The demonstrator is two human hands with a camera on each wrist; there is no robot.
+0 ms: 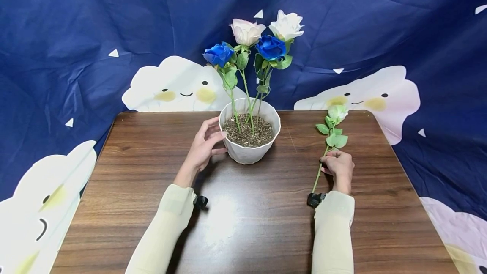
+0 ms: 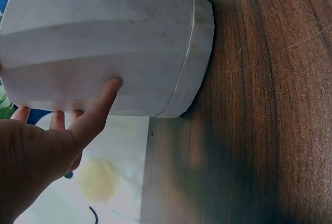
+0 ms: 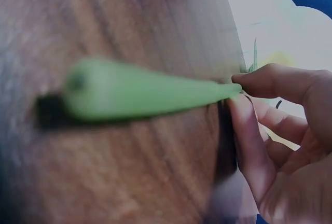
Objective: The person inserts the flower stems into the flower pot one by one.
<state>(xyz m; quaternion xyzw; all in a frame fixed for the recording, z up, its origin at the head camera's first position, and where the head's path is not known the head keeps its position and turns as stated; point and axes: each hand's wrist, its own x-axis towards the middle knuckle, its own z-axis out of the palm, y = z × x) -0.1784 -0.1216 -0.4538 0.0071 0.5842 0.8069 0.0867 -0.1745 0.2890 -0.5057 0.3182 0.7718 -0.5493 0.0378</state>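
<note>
A white faceted flower pot [image 1: 247,154] stands at the back middle of the table, holding dark brown mulch and several upright artificial roses. My left hand [image 1: 202,148] touches the pot's left side with extended fingers; in the left wrist view one fingertip rests against the pot wall [image 2: 104,32]. Over at the right, my right hand [image 1: 340,166] pinches the green stem of a white rose [image 1: 337,113], its bloom pointing toward the back. The stem's lower end [image 3: 119,92] looms blurred and close in the right wrist view, held between thumb and fingertips.
In the pot are a blue rose [image 1: 219,54] at left, another blue rose [image 1: 271,47], a pale pink rose [image 1: 247,32] and a white rose [image 1: 286,25]. Behind the brown wooden table [image 1: 258,231] hangs a dark blue cloth [image 1: 95,20] with smiling clouds.
</note>
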